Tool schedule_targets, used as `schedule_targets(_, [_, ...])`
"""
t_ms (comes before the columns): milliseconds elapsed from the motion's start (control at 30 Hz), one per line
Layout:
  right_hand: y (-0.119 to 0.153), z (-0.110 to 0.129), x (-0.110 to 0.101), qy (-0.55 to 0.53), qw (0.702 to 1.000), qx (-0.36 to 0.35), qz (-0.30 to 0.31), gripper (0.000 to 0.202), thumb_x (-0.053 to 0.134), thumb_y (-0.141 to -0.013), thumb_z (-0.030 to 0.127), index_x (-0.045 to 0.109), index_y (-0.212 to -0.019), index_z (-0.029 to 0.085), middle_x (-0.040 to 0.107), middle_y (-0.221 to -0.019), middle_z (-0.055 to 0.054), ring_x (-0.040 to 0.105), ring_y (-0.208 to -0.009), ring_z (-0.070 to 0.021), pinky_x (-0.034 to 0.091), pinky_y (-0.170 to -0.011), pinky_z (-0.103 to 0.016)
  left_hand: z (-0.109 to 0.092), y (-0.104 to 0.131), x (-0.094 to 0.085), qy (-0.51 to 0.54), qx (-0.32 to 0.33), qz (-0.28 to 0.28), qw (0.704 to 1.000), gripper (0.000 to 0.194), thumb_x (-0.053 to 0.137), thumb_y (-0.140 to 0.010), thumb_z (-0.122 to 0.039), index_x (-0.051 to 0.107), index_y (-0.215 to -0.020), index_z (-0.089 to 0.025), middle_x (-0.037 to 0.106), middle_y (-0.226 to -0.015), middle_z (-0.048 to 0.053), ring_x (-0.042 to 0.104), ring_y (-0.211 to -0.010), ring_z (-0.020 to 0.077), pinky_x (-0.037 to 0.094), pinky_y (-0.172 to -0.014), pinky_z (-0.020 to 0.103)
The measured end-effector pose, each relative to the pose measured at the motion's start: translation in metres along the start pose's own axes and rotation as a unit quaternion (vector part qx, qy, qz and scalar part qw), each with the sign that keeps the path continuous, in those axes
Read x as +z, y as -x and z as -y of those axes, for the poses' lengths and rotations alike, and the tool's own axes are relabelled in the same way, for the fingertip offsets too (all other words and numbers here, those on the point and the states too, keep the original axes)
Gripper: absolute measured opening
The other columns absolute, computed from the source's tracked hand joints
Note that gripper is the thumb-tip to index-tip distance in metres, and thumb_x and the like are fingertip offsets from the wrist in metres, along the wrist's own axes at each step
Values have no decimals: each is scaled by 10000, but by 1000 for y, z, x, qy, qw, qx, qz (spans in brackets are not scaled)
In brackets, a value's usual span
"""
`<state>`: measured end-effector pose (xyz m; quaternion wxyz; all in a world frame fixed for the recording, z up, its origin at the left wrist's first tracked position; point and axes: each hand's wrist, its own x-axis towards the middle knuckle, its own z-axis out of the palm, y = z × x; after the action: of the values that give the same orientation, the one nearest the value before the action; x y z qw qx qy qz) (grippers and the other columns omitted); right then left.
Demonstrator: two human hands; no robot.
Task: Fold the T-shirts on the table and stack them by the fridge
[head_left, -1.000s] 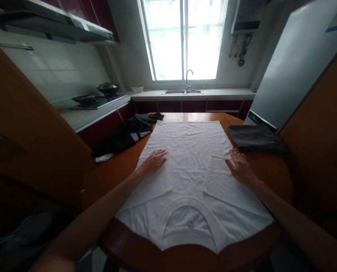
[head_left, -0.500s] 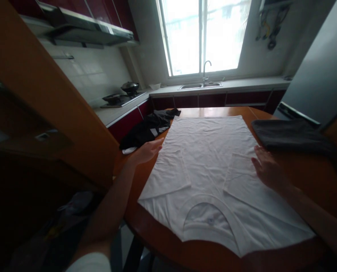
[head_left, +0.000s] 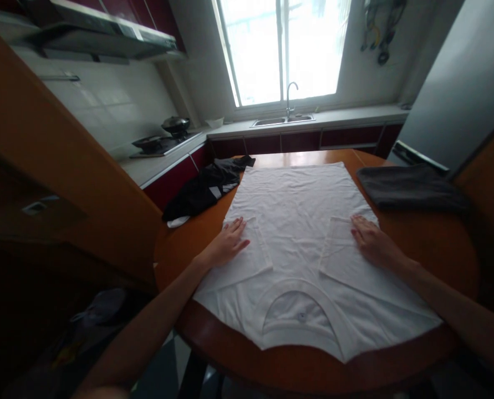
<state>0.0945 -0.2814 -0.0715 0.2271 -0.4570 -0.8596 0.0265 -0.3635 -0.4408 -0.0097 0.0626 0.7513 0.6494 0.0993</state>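
Observation:
A white T-shirt (head_left: 292, 221) lies spread on the round wooden table (head_left: 433, 244), its neckline towards me and its hem at the far side. Both short sleeves are folded inward over the body. My left hand (head_left: 227, 243) rests flat on the left sleeve near the shirt's left edge, fingers out. On the right sleeve, close to the right edge, lies my right hand (head_left: 371, 239), also flat with its fingers extended. Neither hand grips the cloth.
Black clothing (head_left: 200, 191) lies at the table's left edge, a folded dark grey cloth (head_left: 408, 187) at the right. Beyond stand a counter with a sink (head_left: 271, 121), a stove with a pan (head_left: 176, 125) and a fridge (head_left: 446, 88). Bags sit on the floor at lower left.
My left hand has come from beside the shirt's left edge onto the left sleeve. My right hand has moved slightly inward on the right sleeve. The view has shifted a little.

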Motion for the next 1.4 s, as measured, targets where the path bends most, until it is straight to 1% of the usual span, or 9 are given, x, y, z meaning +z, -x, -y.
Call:
schedule_targets(100, [-1,3,-6,8,1000,-10,10,643,275,-1035,463,483,-1468,35,463,-1538,-222,401,-1461,-303,327,-1205,-486,-11,0,-4,12,27,-52,998,732,315,-1018,-614,302,-1598,-167,200,-1673,153,149,-1558,291,148,-1253,522])
schedule_targets(267, [-1,12,-14,23,998,-19,52,629,285,-1039,516,498,-1474,115,454,-1555,-192,371,-1479,-300,318,-1195,-505,-22,0,4,2,61,33,998,731,415,-998,-594,307,-1598,-192,223,-1661,162,177,-1548,326,181,-1230,571])
schedule_targets(333, [-1,16,-17,22,999,-17,37,626,288,-1040,516,492,-1483,122,441,-1565,-189,361,-1485,-295,299,-1203,-505,-24,0,4,-2,77,10,997,720,427,-1001,-571,293,-1604,-202,214,-1666,156,186,-1548,316,179,-1232,567])
schedule_targets(467, [-6,16,-28,13,999,35,-30,610,253,-1049,515,524,-1463,159,447,-1567,-167,363,-1481,-306,248,-1203,-571,-24,-2,1,6,104,-51,993,689,361,-1024,-574,256,-1617,-238,243,-1666,121,193,-1550,289,173,-1239,561])
schedule_targets(767, [-17,-16,-69,-56,951,156,-262,604,219,-1046,415,523,-1463,100,501,-1518,-194,397,-1458,-286,269,-1201,-531,7,-16,16,17,91,-64,994,757,277,-992,-691,365,-1577,-219,366,-1615,134,294,-1515,318,235,-1221,567])
schedule_targets(900, [-14,0,-59,-60,983,53,-165,573,246,-1056,392,538,-1447,92,473,-1548,-164,368,-1476,-224,273,-1224,-419,13,-18,19,16,91,-73,993,755,276,-985,-693,375,-1570,-227,385,-1608,122,303,-1510,318,252,-1220,564])
schedule_targets(1067, [-12,13,-43,-14,999,12,35,487,397,-1045,386,576,-1411,120,442,-1568,-175,349,-1490,-274,273,-1221,-472,17,-20,20,23,88,-74,993,743,277,-978,-696,363,-1570,-254,389,-1608,96,305,-1508,326,266,-1217,574])
schedule_targets(1233, [8,22,-61,-56,998,-3,-24,483,406,-1050,378,528,-1463,157,401,-1596,-159,302,-1514,-265,261,-1226,-509,18,-20,19,16,87,-58,994,773,266,-988,-686,399,-1543,-165,373,-1610,148,303,-1507,332,258,-1232,525])
schedule_targets(1400, [57,33,-74,-76,995,-57,9,469,417,-1051,382,520,-1475,212,398,-1604,-123,278,-1524,-254,267,-1229,-523,19,-22,21,26,97,-69,992,798,255,-972,-723,406,-1531,-174,405,-1598,135,313,-1503,340,283,-1225,529])
